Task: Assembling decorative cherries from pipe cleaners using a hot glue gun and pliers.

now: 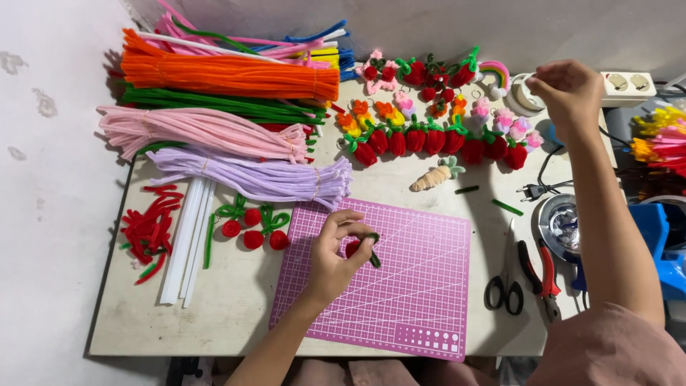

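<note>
Pale rectangular work table (236, 322) against a white wall, crowded. Along its far left, big bundles of fuzzy pipe cleaners: orange bundle (229, 73), dark green bundle (214, 106), pink bundle (200, 132), lilac bundle (257, 179). Pink gridded cutting mat (414, 300) lies at the near centre of the table. Rows of finished red strawberry charms with green tops (429, 139) run across the far centre, just beyond the mat. White plastic sticks (187, 243) lie left of the mat; a heap of red pipe-cleaner offcuts (148, 232) sits beside them at the left edge. Four small red cherry-like balls with green loops (254, 229) lie between sticks and mat. Black-handled scissors (506, 286) and red-handled pliers (543, 275) lie right of the mat.

Left hand (336, 261) hovers over the mat's far-left corner, fingertips pinching a small red pipe-cleaner berry with a green stem (361, 246). Right hand (568, 89) is raised over the table's far right near a white power strip (629, 86), fingers curled in; possibly pinching something, cannot tell.
</note>
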